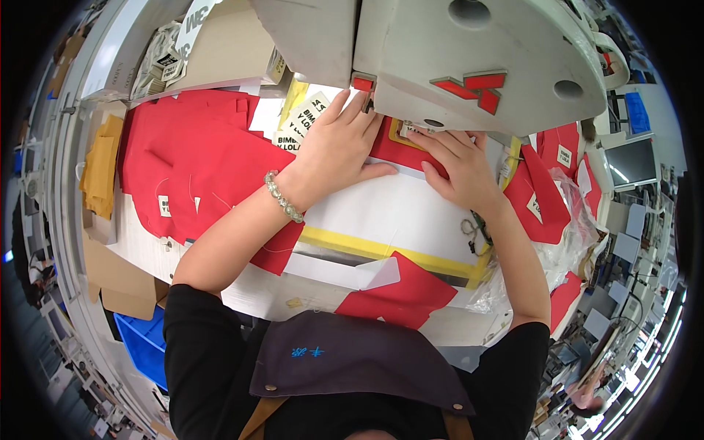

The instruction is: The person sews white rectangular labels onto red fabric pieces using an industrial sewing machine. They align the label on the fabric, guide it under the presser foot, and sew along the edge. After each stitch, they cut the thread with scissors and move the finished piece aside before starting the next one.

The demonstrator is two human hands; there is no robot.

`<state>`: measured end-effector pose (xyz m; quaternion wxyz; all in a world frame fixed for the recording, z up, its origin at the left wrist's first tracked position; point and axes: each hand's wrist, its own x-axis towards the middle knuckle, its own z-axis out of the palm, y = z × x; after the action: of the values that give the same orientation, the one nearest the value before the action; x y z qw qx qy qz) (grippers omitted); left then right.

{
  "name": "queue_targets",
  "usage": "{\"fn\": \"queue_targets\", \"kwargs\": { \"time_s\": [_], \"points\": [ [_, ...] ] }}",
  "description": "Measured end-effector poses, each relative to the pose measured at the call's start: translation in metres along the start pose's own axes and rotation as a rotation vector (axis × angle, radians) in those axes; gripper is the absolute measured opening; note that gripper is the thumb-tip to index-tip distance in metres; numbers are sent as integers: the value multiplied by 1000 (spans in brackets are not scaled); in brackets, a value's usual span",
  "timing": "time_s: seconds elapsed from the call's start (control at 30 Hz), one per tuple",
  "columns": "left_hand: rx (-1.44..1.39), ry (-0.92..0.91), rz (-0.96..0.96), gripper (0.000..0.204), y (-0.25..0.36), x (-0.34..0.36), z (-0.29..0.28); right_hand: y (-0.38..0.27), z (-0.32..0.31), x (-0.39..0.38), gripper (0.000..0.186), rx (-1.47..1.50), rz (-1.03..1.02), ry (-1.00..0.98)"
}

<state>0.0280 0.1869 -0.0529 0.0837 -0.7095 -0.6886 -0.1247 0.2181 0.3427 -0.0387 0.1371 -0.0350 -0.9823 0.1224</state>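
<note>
Under the head of a large pale grey sewing machine (411, 51), a red fabric piece (403, 152) lies on a white work plate (389, 205). My left hand (337, 150) rests flat at its left side, fingers stretched toward the machine and thumb apart. Beside those fingers lie several white printed labels (302, 121). My right hand (462, 169) presses on the right part of the red piece with fingers extended; their tips are partly hidden by the machine. Between my hands, a small yellowish frame (398, 130) sits over a label on the fabric.
Stacked red pieces (198, 161) cover the table's left. Another red piece (400, 293) lies at the front edge, past yellow tape (352, 244). Labelled red pieces (539, 194) and clear plastic (576, 213) are at right. A cardboard box (227, 44) stands far left, a blue bin (143, 341) lower left.
</note>
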Motion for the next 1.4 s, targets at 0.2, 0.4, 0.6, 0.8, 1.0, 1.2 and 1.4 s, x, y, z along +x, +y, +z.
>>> {"fn": "queue_targets", "kwargs": {
  "time_s": [0.2,0.4,0.6,0.8,1.0,1.2,1.4],
  "points": [
    [-3,-1,-7,79,1,1,-1,8,-11,3,48,83,-15,-78],
    [4,18,-1,78,0,1,-1,11,-11,6,54,113,-12,-93],
    [-22,26,1,76,-1,3,-2,10,-8,6,53,115,-2,-78],
    [-62,-18,-30,76,-1,1,-1,8,-10,9,51,138,10,-111],
    [-79,-62,-38,78,1,3,-6,12,-3,4,41,153,-18,-70],
    [-86,-64,-36,78,3,7,-9,12,-1,3,42,87,-98,32],
    [-24,23,24,72,-3,11,-9,16,6,1,42,22,-95,27]
  ]
}}
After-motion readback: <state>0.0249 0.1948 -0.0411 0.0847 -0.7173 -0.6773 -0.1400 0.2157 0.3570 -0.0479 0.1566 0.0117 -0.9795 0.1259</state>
